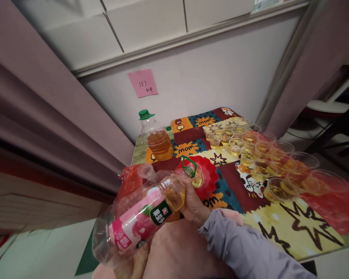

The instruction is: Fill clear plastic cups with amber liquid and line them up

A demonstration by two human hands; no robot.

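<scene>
I hold a large transparent juice bottle point(141, 221) with a pink label, tilted so its neck points up and right. Amber liquid lies near its shoulder. My left hand point(133, 263) supports the bottle's base from below, partly seen through the plastic. Wrapped around the bottle near the neck is my right hand point(192, 201). A green carrying ring point(191, 164) sits at the mouth, which is over a transparent plastic cup point(198, 180) with some liquid in it. The cup stands on a red scalloped plate point(213, 176).
A second bottle point(159, 145) with a green cap stands upright at the back left. Several cups point(250, 155) of amber liquid stand in rows on the right of the patterned tablecloth point(311, 228). Red plastic point(129, 180) hangs at the left edge. A pink note point(142, 83) is on the wall.
</scene>
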